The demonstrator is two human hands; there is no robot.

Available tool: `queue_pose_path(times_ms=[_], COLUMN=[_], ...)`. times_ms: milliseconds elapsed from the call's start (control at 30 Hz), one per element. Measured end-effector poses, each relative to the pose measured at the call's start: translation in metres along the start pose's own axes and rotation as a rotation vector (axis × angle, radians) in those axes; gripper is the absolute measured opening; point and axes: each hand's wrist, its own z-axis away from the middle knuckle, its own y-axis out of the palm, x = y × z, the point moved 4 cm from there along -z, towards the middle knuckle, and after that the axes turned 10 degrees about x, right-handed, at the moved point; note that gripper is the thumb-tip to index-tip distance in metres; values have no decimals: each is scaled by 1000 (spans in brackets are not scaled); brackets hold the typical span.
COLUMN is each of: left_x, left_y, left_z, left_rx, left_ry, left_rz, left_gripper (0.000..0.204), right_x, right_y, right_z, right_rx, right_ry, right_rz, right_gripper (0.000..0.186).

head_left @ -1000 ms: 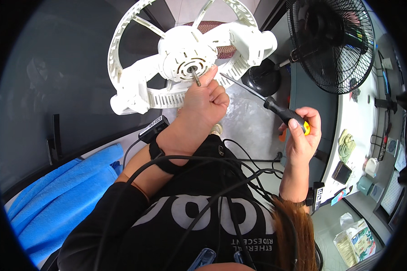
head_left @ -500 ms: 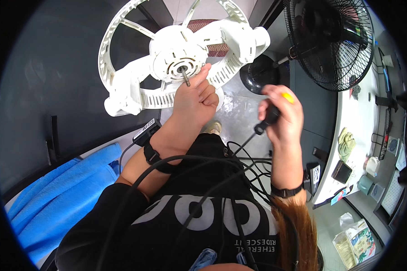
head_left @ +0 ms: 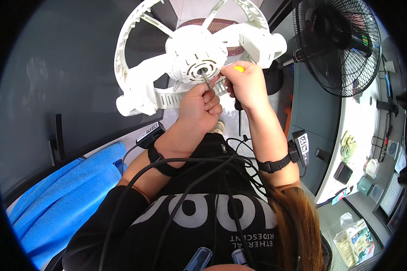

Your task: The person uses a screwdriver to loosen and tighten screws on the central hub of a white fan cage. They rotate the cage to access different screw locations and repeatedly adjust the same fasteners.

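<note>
A white plastic frame with a slotted round hub stands in front of me; a thin metal shaft sticks out of the hub's middle toward me. My left hand is just below the hub by the shaft, its fingers curled in; whatever they hold is hidden. Closed round a screwdriver, my right hand is at the hub's right edge. The yellow handle end shows above the hand and the blade points down toward me. The fingertips of both hands are close together beside the hub.
A black standing fan is at the far right. Along the right runs a white desk with a green cloth and a phone-like black device. Blue towels lie at the left. Black cables cross my lap.
My right hand has moved left and up to the hub with the screwdriver, whose blade now points more steeply down. The white frame appears further right in view.
</note>
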Motion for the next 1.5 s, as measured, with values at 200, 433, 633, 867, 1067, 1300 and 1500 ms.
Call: queue_pose_path(times_ms=[200, 433, 633, 867, 1067, 1300, 1500], left_x=[-4, -11, -15, -9, 1, -3, 2], left_y=[-7, -14, -16, -13, 3, 2, 0], left_z=[-2, -5, -6, -15, -26, -28, -32], left_rx=[50, 103, 116, 157, 115, 207, 290], left_ry=[-36, -98, -157, -239, -162, -70, -49], left_rz=[-14, 21, 11, 102, 193, 229, 146], left_gripper=[9, 2, 13, 18, 21, 30, 34], right_x=[2, -2, -1, 1, 5, 5, 8], right_y=[5, 9, 13, 11, 10, 2, 5], right_z=[1, 4, 5, 11, 11, 8, 4], right_rx=[-16, -37, -95, -195, -258, -203, -61], right_ry=[88, 189, 151, 105, -58, -32, 3], right_rz=[-214, -421, -349, -369, -3, 182, -181], right_gripper=[15, 14, 16, 12, 9, 17, 17])
